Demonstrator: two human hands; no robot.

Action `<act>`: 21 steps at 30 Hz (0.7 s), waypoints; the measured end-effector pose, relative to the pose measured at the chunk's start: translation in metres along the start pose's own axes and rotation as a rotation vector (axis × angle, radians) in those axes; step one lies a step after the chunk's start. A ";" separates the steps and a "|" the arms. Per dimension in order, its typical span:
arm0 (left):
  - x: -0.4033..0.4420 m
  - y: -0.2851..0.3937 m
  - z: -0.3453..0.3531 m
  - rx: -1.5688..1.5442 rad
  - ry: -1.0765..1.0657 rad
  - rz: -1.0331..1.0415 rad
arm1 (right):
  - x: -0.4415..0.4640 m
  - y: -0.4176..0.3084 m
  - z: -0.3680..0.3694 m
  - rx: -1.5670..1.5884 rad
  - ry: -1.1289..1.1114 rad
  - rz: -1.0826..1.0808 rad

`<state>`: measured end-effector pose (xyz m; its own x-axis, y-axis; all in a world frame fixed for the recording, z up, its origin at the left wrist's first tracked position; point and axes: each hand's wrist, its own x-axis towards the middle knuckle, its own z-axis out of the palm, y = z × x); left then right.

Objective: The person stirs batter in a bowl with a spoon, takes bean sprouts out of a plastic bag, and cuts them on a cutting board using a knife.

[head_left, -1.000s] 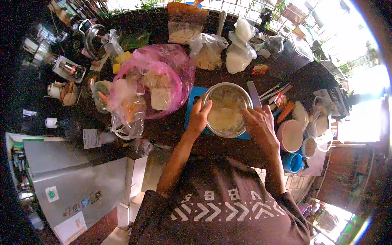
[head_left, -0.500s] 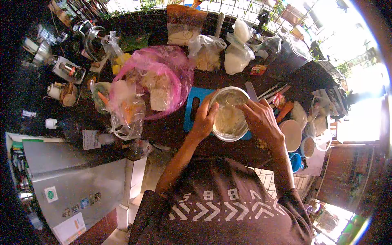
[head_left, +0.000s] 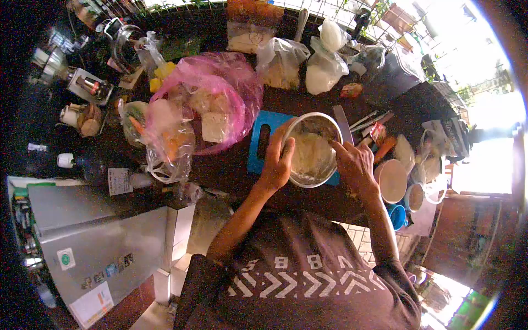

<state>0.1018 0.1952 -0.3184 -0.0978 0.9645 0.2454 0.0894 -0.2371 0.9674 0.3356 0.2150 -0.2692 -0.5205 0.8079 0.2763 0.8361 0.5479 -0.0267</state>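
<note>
A round metal bowl (head_left: 309,183) with a pale, thick mixture (head_left: 311,157) inside is tilted over a blue cutting board (head_left: 257,159). My left hand (head_left: 278,165) grips the bowl's left side, its thumb along the rim. At the bowl's right rim is my right hand (head_left: 355,168), with its fingers closed and pointing inward; whatever they hold, if anything, is too small to make out. A flat metal blade (head_left: 342,125) lies just beyond the right hand.
A pink plastic bag (head_left: 242,104) with a white block stands left of the board. Clear bags (head_left: 280,63) line the back. To the right are a carrot (head_left: 385,148), a round pink container (head_left: 391,181) and a blue cup (head_left: 396,215). A grey fridge (head_left: 110,236) is lower left.
The bowl has moved slightly right and is tilted more, uncovering the board's left part and its handle slot. My left hand has shifted right with it; my right hand's fingers have moved at the rim.
</note>
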 end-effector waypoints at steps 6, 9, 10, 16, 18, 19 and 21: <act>-0.002 0.002 0.001 -0.035 0.019 0.027 | -0.021 -0.010 0.012 0.118 -0.260 0.179; -0.002 -0.001 0.001 -0.035 0.008 0.044 | -0.020 -0.025 0.002 0.252 -0.269 0.177; -0.003 -0.002 0.001 -0.034 0.005 0.041 | -0.015 -0.033 -0.004 0.325 -0.281 0.247; 0.000 -0.005 0.003 -0.143 0.065 -0.072 | -0.001 -0.044 -0.011 0.529 -0.263 0.450; 0.000 -0.011 0.002 -0.017 0.063 -0.098 | -0.007 -0.040 0.001 0.581 -0.213 0.497; 0.000 -0.013 0.001 -0.018 0.061 -0.099 | -0.010 -0.038 0.005 0.628 -0.163 0.545; 0.002 -0.010 0.001 -0.091 0.071 -0.177 | -0.008 -0.041 -0.005 0.617 -0.162 0.571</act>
<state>0.1018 0.1998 -0.3281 -0.1739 0.9821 0.0720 -0.0247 -0.0775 0.9967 0.3066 0.1851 -0.2656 -0.1059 0.9913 -0.0776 0.7582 0.0300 -0.6513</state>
